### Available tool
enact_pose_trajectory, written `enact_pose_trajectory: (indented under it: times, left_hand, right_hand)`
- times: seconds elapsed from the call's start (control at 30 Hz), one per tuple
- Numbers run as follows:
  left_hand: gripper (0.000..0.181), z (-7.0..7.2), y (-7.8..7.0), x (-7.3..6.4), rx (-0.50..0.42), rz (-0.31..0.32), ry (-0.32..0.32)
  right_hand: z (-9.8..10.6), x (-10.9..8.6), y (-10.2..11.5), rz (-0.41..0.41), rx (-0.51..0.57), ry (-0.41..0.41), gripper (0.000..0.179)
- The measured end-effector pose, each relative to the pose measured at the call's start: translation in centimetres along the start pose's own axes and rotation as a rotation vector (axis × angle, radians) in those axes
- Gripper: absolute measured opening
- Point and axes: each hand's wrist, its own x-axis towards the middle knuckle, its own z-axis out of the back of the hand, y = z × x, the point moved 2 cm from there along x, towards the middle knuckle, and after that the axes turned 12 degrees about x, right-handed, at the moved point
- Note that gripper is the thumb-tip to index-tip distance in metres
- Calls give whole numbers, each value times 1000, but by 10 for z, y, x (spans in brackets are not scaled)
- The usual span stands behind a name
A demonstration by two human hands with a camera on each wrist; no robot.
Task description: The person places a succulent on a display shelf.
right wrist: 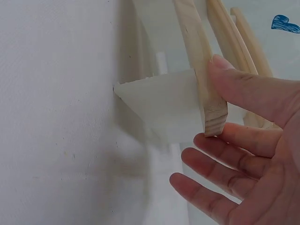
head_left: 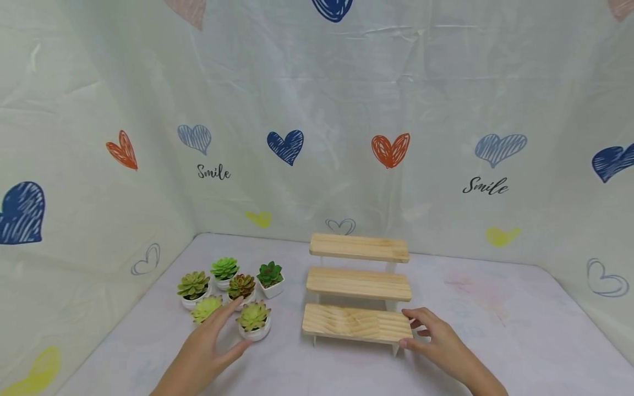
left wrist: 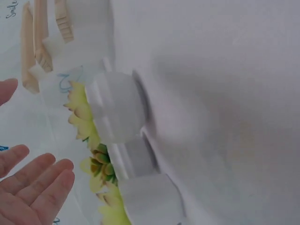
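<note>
Head view has the left hand (head_left: 204,344), fingers wide, beside the front potted plant (head_left: 253,315) on the table (head_left: 282,368), the right hand (head_left: 436,340) pinching the wooden stand (head_left: 356,323); the pot (head_left: 256,333) is probably light, rigid, slippery, best held around its sides.

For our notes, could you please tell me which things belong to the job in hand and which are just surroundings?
Likely the job:
wooden three-tier stand, held by the right fingers
front potted succulent, near the left fingers
five other potted succulents

Just surroundings:
pale tabletop
heart-print backdrop
</note>
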Motion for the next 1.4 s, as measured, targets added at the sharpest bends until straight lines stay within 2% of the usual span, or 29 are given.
enact_pose_trajectory:
  times: [0.33, 0.53, 0.77, 0.83, 1.1, 1.23, 1.4]
  left_hand:
    - [76, -11, 11, 5, -148, 133, 108]
    - [79, -21, 17, 10, -226, 141, 153]
    - [82, -30, 24, 16, -273, 116, 167]
    - [83, -33, 25, 18, -283, 127, 166]
    - [82, -40, 31, 26, -393, 181, 212]
    - [81, -42, 32, 29, -402, 196, 225]
    - [80, -41, 30, 33, -328, 214, 230]
  right_hand:
    - [0, -3, 0, -9, 28, 4, 55]
    - [-2, -4, -2, 38, 38, -10, 52]
    - [-3, -4, -3, 34, 37, -1, 54]
    - [-3, -4, -2, 32, 31, 3, 55]
    - [-4, -5, -2, -61, 53, 49, 59]
    - [-3, -5, 0, -71, 48, 52, 59]
    - [-3, -5, 0, -60, 44, 49, 58]
